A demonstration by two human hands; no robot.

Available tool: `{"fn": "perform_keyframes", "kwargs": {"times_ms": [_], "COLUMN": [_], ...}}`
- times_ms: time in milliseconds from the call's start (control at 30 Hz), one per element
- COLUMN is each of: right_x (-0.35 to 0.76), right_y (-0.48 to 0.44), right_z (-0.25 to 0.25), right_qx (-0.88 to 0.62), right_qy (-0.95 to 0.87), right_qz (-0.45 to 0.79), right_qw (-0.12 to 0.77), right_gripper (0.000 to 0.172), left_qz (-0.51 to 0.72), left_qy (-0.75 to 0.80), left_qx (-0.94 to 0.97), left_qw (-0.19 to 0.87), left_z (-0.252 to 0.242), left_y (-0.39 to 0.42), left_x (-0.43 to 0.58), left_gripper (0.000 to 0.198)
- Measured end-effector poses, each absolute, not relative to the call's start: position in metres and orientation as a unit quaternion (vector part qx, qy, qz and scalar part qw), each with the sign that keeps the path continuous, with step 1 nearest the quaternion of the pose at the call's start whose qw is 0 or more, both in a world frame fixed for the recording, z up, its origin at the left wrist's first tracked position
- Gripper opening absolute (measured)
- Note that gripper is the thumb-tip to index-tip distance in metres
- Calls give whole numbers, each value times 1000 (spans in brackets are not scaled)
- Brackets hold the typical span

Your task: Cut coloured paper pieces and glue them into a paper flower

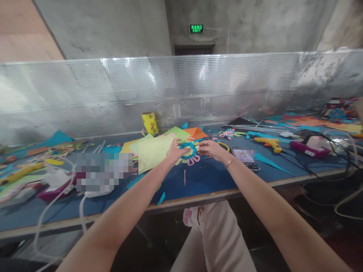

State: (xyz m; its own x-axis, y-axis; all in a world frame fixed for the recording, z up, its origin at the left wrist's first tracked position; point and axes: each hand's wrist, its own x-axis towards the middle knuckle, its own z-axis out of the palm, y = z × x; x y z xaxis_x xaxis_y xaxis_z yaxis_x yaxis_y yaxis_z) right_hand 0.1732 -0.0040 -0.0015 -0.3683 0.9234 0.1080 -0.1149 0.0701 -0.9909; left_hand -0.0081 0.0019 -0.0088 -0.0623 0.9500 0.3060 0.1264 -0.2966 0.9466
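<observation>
A blue paper ring with a frilled edge and a pale yellow-green middle, like a paper flower (194, 148), is held above the table. My left hand (176, 149) grips its left side between thumb and fingers. At its right edge my right hand (212, 149) is closed in a pinch; whatever lies between those fingertips is too small to make out. Just below the flower lie pink paper loops (194, 160). Sheets of pale yellow paper (154, 151) spread out beside my left hand, and a phone (246, 158) rests right of my right wrist.
A yellow glue gun (269, 143) with a cord lies at the right, near a purple power strip (310, 149). Another purple power strip (58, 189) stands left. A yellow packet (150, 123) leans near the perforated metal screen (198, 90). Paper scraps cover much of the blue table (198, 185).
</observation>
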Motion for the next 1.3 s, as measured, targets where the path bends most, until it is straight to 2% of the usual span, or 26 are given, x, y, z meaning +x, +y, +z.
{"fn": "perform_keyframes", "kwargs": {"times_ms": [167,267,333,500,600,800,933,1033,1133,1233,1300], "right_x": [174,174,174,173,173,174,172,180,220,298,356], "right_y": [-4,-4,-3,-3,-5,-7,-12,-17,-16,-12,-13], "right_z": [-4,-7,-9,-11,-10,-7,-4,4,21,44,57], "right_qx": [-389,-420,-431,-476,-498,-546,-572,-583,-614,-699,-763], "right_qy": [-567,-567,-569,-588,-594,-622,-654,-696,-729,-676,-619], "right_qz": [581,576,569,533,516,457,397,318,163,-27,-89], "right_qw": [435,414,408,378,365,326,296,272,253,231,165], "right_gripper": [9,8,7,8,12,12,11,8,16,20,20], "left_qz": [530,486,441,329,302,175,153,146,143,142,133], "left_qy": [492,472,436,395,386,394,381,371,362,347,340], "left_qx": [656,723,772,845,860,902,912,917,921,926,929], "left_qw": [217,135,139,150,143,33,14,22,37,46,50], "left_z": [-7,-4,-4,-11,-11,5,9,10,11,11,12], "left_y": [-2,-10,-16,-26,-26,-32,-37,-36,-35,-34,-33], "left_x": [-10,-6,-2,3,1,-2,-2,-2,-3,0,4], "left_gripper": [63,46,35,46,38,36,41,49,50,43,41]}}
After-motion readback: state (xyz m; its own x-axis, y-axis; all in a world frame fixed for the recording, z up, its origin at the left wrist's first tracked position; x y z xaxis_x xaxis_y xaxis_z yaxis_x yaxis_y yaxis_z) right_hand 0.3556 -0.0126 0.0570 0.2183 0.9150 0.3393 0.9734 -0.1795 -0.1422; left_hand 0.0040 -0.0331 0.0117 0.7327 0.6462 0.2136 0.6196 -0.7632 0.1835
